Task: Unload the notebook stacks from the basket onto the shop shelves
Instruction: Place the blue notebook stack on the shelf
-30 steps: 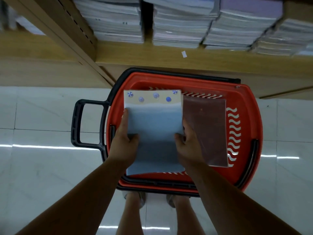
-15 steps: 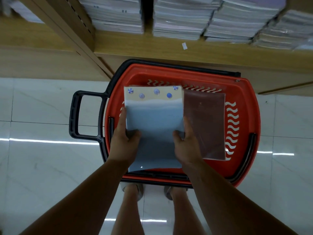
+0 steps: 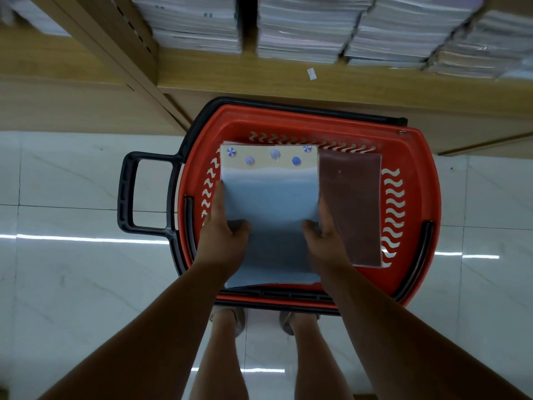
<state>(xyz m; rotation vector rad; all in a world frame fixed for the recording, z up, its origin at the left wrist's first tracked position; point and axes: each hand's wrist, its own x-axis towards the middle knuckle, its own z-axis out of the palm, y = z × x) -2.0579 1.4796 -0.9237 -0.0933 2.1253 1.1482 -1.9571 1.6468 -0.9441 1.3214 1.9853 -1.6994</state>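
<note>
A red basket [image 3: 288, 119] with black trim stands on the floor below the wooden shelf [image 3: 259, 79]. Inside it on the left lies a blue notebook stack [image 3: 271, 197] with small umbrella prints along a cream top band. My left hand [image 3: 222, 235] grips its left edge and my right hand [image 3: 323, 235] grips its right edge, thumbs on the cover. A dark red notebook stack [image 3: 352, 203] lies beside it on the right, untouched.
Several stacks of notebooks [image 3: 302, 27] fill the shelf above the basket. A black handle [image 3: 129, 194] sticks out from the basket's left side. My legs and feet [image 3: 227, 319] stand on the glossy white tile floor behind the basket.
The view has shifted slightly, with the basket and shelf sitting a little higher in frame. Both hands keep the same hold on the blue stack, which has hardly moved.
</note>
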